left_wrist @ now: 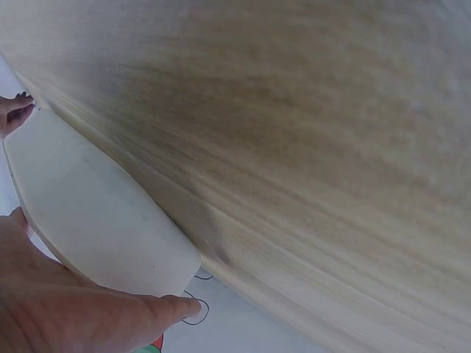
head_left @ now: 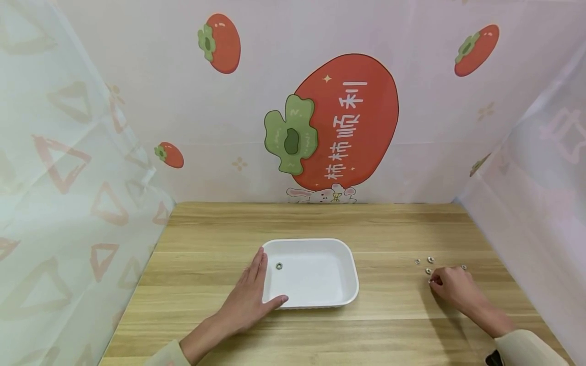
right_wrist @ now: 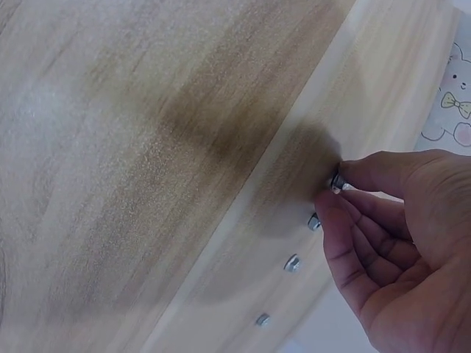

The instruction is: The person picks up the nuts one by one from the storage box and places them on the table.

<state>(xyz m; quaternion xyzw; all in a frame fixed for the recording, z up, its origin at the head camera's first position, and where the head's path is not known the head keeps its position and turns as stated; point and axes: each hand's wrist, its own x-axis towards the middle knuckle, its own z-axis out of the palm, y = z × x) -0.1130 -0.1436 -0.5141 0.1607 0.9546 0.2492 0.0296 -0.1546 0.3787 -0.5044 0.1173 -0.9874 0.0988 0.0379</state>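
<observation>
A white rectangular tray stands on the wooden table, with one small metal nut lying inside near its left wall. My left hand rests against the tray, its straight fingers along the left rim and the thumb over the front rim. To the right, my right hand is low over the tabletop. Between its thumb and index finger it pinches a metal nut, partly covered by the fingertips. Close by lie several loose nuts, one of them plain in the right wrist view.
Another nut lies just beyond the right hand's knuckles. The wooden table ends at a printed curtain behind, and similar sheets hang on both sides.
</observation>
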